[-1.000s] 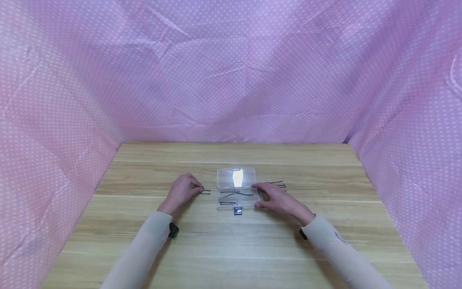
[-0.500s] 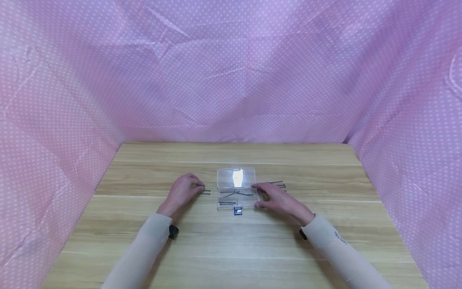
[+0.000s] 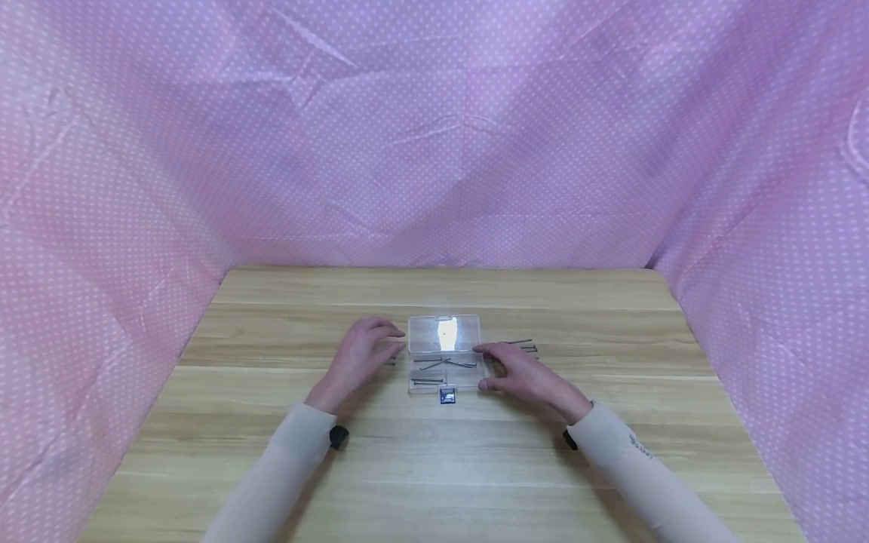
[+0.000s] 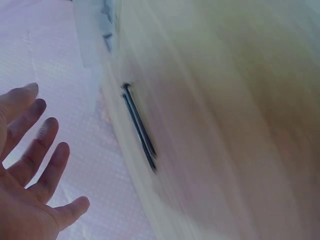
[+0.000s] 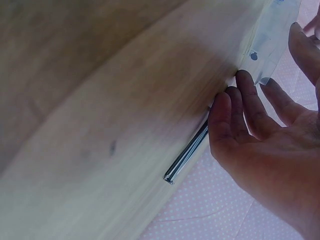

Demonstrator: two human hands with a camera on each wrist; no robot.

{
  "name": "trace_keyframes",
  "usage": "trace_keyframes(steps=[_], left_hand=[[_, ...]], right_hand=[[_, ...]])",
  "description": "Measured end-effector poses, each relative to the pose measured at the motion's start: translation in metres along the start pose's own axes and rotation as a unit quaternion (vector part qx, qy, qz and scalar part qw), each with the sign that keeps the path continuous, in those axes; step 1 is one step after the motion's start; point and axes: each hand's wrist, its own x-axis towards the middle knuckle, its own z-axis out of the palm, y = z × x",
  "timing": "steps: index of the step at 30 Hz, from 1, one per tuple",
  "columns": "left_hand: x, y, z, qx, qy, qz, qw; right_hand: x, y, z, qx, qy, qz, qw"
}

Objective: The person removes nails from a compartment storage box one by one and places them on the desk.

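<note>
The left hand (image 3: 360, 354) has shifted rightward from a second ago: its fingertips, together at the nails then, are now spread apart with nothing between them, just beside the box's left edge. The right hand (image 3: 526, 375) matches the earlier frame, thumb and forefinger apart along the box's right side; whether they touch it I cannot tell.

Two dark nails (image 4: 139, 130) lie side by side on the wood under the left hand, which hides most of them from the head view. Next comes the clear box (image 3: 465, 379), its lid (image 3: 424, 336) laid open on the far side and bearing a bright glare. Inside, some nails rest in the near-left compartment and others lie crossed toward the hinge. A small blue-rimmed piece (image 3: 447, 396) sits at its near edge. More nails (image 5: 187, 152) lie to the right, partly behind the right hand.

Wood tabletop (image 3: 434, 467) runs from its slanting left edge to the left hand, on between the sleeves (image 3: 292, 452) in front of the box, and past the right nails to its right edge. A dotted pink curtain (image 3: 434, 151) borders the left, far and right sides.
</note>
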Motion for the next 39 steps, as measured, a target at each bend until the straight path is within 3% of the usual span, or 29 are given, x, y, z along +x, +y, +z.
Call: trace_keyframes(steps=[9, 16, 29, 39], left_hand=[[0.006, 0.024, 0.010, -0.016, -0.015, 0.041, 0.9989], [0.011, 0.033, 0.021, -0.012, -0.021, 0.060, 0.9979], [0.021, 0.045, 0.038, -0.013, -0.085, 0.042, 0.9954], [0.030, 0.044, 0.051, -0.013, -0.124, 0.063, 0.9902]], right_hand=[[-0.001, 0.002, 0.001, 0.005, -0.002, 0.001, 1.000], [-0.001, 0.004, 0.002, 0.006, -0.004, 0.009, 1.000], [-0.001, 0.003, 0.001, 0.005, -0.008, 0.011, 1.000], [-0.001, 0.004, 0.001, 0.002, -0.007, 0.006, 1.000]])
